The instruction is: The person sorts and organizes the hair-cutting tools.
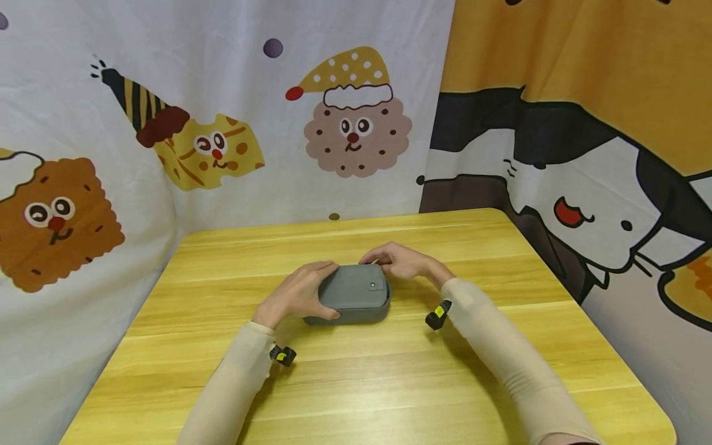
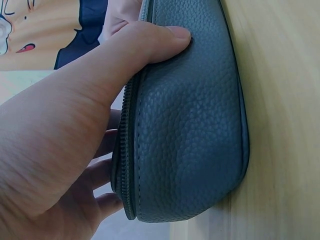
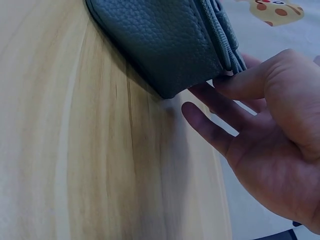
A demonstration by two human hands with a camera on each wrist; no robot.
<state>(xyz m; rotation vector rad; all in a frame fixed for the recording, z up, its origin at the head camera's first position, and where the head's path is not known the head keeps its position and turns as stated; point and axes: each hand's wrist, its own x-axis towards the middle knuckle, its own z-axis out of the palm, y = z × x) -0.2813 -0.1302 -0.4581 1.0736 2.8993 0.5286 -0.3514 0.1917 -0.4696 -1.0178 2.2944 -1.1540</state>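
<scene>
A grey pebbled-leather zip pouch lies on the table, its top flap fastened by a small snap. Across its left end my left hand grips it, thumb on the front side and fingers over the far side. In the left wrist view the zipper runs along the upper edge beside that thumb. At the far right corner, my right hand pinches at the zipper's end with thumb and forefinger; the other fingers spread below in the right wrist view. The pull itself is hidden by the fingertips.
The pouch stands near the middle of a wood-grain table. Behind and beside the table hangs a cloth backdrop with cartoon figures. A small black wrist camera is on the right sleeve, another on the left.
</scene>
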